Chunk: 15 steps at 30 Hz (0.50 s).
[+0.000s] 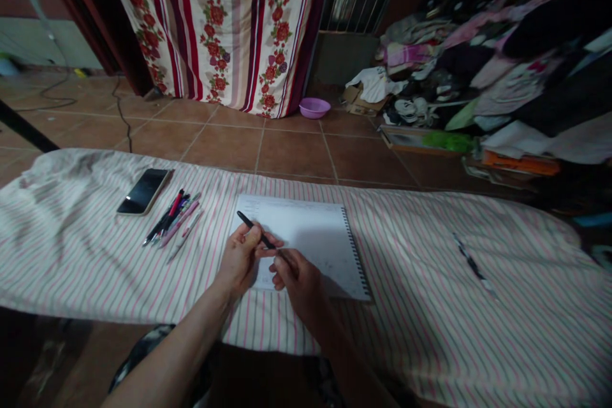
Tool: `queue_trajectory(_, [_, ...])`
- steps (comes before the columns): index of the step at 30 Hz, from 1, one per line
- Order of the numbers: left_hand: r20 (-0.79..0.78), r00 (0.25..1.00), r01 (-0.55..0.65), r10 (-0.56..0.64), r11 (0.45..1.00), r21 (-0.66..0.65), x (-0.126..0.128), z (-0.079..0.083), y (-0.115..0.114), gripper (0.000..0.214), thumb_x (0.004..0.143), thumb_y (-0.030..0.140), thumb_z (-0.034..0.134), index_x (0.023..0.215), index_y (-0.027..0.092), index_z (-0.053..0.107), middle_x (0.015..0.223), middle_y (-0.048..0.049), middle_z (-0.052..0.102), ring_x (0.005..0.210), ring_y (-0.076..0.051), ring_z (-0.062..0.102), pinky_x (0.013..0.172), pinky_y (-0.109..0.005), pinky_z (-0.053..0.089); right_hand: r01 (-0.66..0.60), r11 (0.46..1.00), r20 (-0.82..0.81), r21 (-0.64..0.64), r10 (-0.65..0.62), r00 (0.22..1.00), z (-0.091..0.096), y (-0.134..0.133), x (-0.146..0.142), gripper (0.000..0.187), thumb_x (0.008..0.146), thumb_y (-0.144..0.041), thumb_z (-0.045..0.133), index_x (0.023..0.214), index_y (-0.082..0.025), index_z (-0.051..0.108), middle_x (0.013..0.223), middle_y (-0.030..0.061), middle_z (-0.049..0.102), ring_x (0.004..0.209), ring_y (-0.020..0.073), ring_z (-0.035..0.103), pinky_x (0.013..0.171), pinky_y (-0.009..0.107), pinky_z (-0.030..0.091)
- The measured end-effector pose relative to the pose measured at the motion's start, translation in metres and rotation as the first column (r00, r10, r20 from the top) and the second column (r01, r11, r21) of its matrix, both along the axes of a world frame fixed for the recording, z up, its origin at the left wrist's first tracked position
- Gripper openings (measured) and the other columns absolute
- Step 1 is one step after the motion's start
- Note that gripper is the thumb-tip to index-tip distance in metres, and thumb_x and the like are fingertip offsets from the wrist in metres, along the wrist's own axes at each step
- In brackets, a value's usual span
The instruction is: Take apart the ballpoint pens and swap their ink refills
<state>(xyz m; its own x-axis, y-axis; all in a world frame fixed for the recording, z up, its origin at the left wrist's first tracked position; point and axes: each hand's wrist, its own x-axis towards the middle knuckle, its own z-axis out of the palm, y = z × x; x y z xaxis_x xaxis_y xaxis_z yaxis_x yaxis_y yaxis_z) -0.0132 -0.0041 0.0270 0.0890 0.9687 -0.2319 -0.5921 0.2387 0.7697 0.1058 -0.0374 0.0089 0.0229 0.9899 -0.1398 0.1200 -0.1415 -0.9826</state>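
Over a spiral notebook (315, 223), my left hand (241, 255) pinches a black pen (255, 229) between thumb and fingers. The pen slants from upper left down to the right. My right hand (299, 277) is closed around the pen's lower right end, where its fingers hide the tip. Both hands nearly meet above the page. The notebook lies face up, its coil along the right side, with faint marks near the page's top and bottom. My right hand and its shadow cover part of the paper.
Left of the notebook lie several pens (174, 217) and a phone (145, 191). A black-and-white pen (471, 259) rests to the right on the striped cloth (406, 236). Beyond the table are a purple basin (314, 108), a floral curtain (215, 25) and piled clothes (516, 57).
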Motion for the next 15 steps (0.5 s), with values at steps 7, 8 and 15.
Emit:
queue_trajectory(7, [-0.012, 0.999, 0.033, -0.033, 0.999, 0.014, 0.002, 0.003, 0.0, 0.029, 0.07, 0.035, 0.069, 0.078, 0.015, 0.049, 0.068, -0.0063, 0.067, 0.079, -0.024, 0.067, 0.047, -0.019, 0.048, 0.04, 0.996, 0.156, 0.082, -0.053, 0.986, 0.003, -0.004, -0.001, 0.027, 0.083, -0.033, 0.043, 0.07, -0.017, 0.059, 0.051, -0.0013, 0.058, 0.038, 0.0071, 0.05, 0.04, 0.018, 0.04])
queue_trajectory(8, [-0.018, 0.999, 0.051, -0.051, 0.998, 0.026, 0.002, 0.003, 0.0, 0.028, 0.071, 0.035, 0.068, 0.078, 0.015, 0.049, 0.07, -0.0073, 0.067, 0.078, -0.023, 0.067, 0.044, -0.018, 0.046, 0.037, 0.998, 0.121, 0.051, -0.043, 0.992, 0.003, -0.004, -0.001, 0.029, 0.083, -0.035, 0.042, 0.065, -0.017, 0.057, 0.048, -0.002, 0.055, 0.035, 0.0066, 0.047, 0.037, 0.018, 0.037])
queue_trajectory(15, [-0.026, 0.993, 0.115, -0.114, 0.993, 0.029, 0.0, 0.002, -0.003, 0.027, 0.072, 0.035, 0.068, 0.079, 0.015, 0.051, 0.065, -0.0047, 0.065, 0.074, -0.022, 0.067, 0.045, -0.018, 0.048, -0.087, 0.942, -0.413, -0.325, -0.059, 0.909, 0.016, -0.009, 0.0, 0.037, 0.073, -0.052, 0.053, 0.066, -0.016, 0.049, 0.042, -0.008, 0.042, 0.029, 0.0019, 0.03, 0.03, 0.015, 0.021])
